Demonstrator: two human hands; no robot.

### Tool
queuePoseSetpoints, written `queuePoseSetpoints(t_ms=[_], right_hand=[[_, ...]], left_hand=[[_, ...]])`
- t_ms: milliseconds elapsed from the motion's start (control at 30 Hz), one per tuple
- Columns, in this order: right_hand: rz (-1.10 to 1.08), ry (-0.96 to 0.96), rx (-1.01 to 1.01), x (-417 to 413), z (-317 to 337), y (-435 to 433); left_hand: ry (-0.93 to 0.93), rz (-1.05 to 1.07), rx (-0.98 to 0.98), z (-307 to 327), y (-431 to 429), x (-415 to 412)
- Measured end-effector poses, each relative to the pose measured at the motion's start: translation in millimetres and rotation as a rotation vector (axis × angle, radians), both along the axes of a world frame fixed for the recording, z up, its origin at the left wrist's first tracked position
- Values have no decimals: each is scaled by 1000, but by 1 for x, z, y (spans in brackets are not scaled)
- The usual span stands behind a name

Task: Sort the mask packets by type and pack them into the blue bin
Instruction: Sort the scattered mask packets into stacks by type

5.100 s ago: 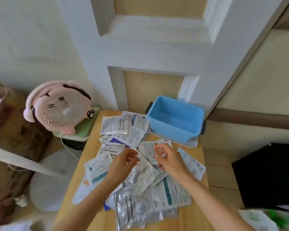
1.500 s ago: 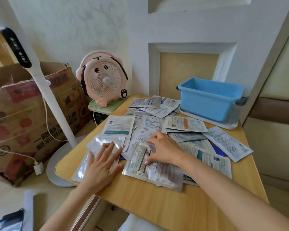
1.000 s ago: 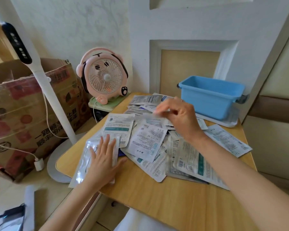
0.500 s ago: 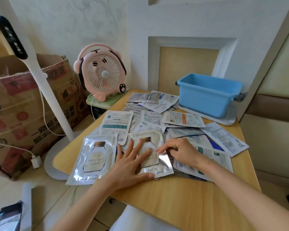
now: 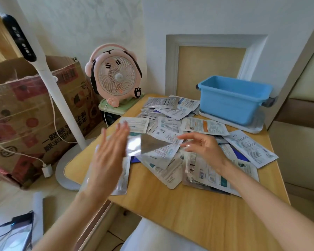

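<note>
Mask packets (image 5: 205, 126) (print illegible) scattered; right hand (image 5: 205, 147) fingers loose, left hand (image 5: 107, 156) unclear.

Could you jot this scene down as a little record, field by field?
Table: wooden table, strewn with packets
Bin: blue bin at the far right corner, no packets seen inside
Hands: left hand raised, fingers straight; right hand loosely curled above the pile
In the air: silver packet between the hands, blurred, grip unclear
Nearby: pink fan, cardboard box
</note>
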State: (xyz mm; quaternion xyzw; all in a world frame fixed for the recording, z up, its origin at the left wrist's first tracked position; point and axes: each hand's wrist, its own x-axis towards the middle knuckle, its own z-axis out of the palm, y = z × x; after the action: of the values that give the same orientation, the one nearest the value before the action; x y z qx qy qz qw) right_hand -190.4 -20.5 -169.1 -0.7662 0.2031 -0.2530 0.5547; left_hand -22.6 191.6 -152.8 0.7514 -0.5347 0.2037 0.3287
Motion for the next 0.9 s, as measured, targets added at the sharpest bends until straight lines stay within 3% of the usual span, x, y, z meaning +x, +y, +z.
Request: queuePoseSetpoints(t_ms=[67, 133, 233, 367, 467, 533, 633, 700, 767, 833, 900], right_hand=[[-75, 72, -113, -5, -3, -6], [-55, 158, -211, -8, -9, -5], [-5, 267, -374, -9, -21, 4], [-61, 321, -560, -14, -26, 10], [75, 601, -673, -20, -24, 17], [140, 779, -747, -24, -25, 23], [97, 789, -772, -26, -27, 30], [45, 744, -766, -27, -24, 32], [-19, 682, -777, -27, -20, 36], [-57, 622, -843, -29, -16, 42], [-50, 584, -934, -30, -17, 43]], left_hand=[[-215, 54, 20, -20, 18, 26], [-283, 60, 158, -37, 30, 30], [-146, 118, 251, -57, 42, 19], [79, 345, -25, -23, 31, 15], [206, 431, -188, 14, 20, 23], [88, 471, -312, 33, 20, 24], [-225, 411, -362, 19, 25, 26], [-174, 223, -158, -17, 30, 31], [143, 78, 327, -47, 41, 28], [115, 17, 732, -69, 48, 33], [46, 17, 855, -67, 46, 34]])
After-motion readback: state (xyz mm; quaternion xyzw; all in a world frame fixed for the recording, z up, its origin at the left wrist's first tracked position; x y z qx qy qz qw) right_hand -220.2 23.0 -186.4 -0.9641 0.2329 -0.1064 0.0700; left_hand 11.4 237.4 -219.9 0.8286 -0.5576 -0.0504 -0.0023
